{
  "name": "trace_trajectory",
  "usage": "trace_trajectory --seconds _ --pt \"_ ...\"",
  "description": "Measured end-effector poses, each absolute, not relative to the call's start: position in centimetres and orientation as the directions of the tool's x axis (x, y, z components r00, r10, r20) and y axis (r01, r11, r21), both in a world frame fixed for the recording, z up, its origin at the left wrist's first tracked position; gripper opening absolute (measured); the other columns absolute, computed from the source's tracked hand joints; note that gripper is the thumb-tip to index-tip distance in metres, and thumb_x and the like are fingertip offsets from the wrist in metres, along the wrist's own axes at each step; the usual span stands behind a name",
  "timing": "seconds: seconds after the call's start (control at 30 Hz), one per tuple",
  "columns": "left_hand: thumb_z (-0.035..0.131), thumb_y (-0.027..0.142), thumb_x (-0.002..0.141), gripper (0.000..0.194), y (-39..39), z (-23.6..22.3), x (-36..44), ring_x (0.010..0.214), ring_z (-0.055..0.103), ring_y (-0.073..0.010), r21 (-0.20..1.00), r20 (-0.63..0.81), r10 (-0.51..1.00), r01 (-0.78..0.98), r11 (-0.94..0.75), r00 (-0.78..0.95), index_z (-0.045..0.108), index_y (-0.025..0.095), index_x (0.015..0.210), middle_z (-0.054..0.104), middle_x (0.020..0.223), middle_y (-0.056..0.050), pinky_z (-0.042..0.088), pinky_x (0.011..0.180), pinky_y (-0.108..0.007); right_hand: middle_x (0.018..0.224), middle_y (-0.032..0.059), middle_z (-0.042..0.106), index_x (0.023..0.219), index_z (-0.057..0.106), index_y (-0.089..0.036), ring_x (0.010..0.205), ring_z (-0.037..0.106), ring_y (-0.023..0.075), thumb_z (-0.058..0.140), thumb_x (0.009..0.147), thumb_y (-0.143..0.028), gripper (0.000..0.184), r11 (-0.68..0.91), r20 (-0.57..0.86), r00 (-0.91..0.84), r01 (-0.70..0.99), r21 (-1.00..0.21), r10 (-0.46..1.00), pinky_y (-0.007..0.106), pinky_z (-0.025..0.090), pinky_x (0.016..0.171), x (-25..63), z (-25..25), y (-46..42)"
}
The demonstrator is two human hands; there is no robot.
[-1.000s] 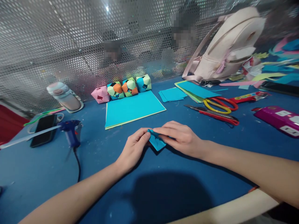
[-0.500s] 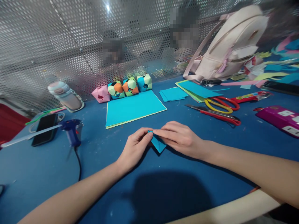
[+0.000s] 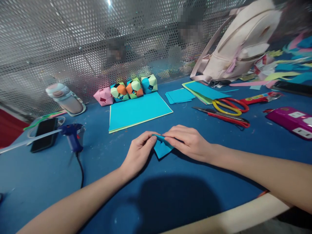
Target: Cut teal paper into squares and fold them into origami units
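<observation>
A small folded piece of blue paper (image 3: 162, 149) lies between my hands at the middle of the blue table. My left hand (image 3: 138, 152) pinches its upper left corner between thumb and fingers. On the other side, my right hand (image 3: 191, 141) grips the upper right edge, the fingertips of both hands close together along the fold. The fingers hide part of the paper's top edge. Just beyond the hands, blue sheets (image 3: 140, 110) with a pale green one beneath lie flat. Behind these sits a row of folded paper balls, one a pink paper ball (image 3: 103, 96).
Scissors (image 3: 227, 107) and a red-handled cutter (image 3: 224, 118) lie to the right, near a purple power strip (image 3: 292, 121). Small blue squares (image 3: 179, 96) rest further back, left of a pale backpack (image 3: 239, 48). On the left are a glue gun (image 3: 73, 136), a phone (image 3: 44, 135) and a bottle (image 3: 65, 99).
The blue paper has turned and opened out a little, showing more of its face. My right hand's thumb has come to the paper's edge. The view has shifted slightly.
</observation>
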State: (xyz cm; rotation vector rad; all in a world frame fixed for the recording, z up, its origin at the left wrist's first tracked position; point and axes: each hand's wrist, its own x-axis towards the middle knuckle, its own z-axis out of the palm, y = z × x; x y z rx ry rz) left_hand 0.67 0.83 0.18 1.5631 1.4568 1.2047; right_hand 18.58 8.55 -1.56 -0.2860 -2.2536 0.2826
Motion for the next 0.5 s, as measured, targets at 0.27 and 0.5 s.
trace_trajectory --seconds 0.27,0.5 --pt "0.055 0.032 0.086 0.021 0.83 0.21 0.78 0.084 0.061 -0.0167 0.930 0.169 0.985 0.338 -0.144 -0.045 0.069 0.018 0.093 0.070 0.090 -0.003 0.047 0.077 -0.026 0.075 0.0047 0.068 0.092 0.065 -0.016 0.070 0.061 0.0143 0.051 0.093 -0.019 0.015 0.950 0.728 -0.618 0.115 -0.291 0.298 0.027 0.047 0.066 18.52 -1.48 8.62" --pt "0.055 0.031 0.086 0.019 0.86 0.14 0.73 0.084 0.061 -0.0159 0.924 0.193 0.981 0.340 -0.172 -0.029 0.069 0.018 0.089 0.070 0.089 -0.002 0.047 0.078 -0.025 0.074 0.0058 0.068 0.091 0.064 -0.015 0.069 0.061 0.0153 0.053 0.092 -0.021 0.012 0.965 0.752 -0.608 0.103 -0.243 0.254 0.029 0.048 0.067 18.46 -1.60 8.61"
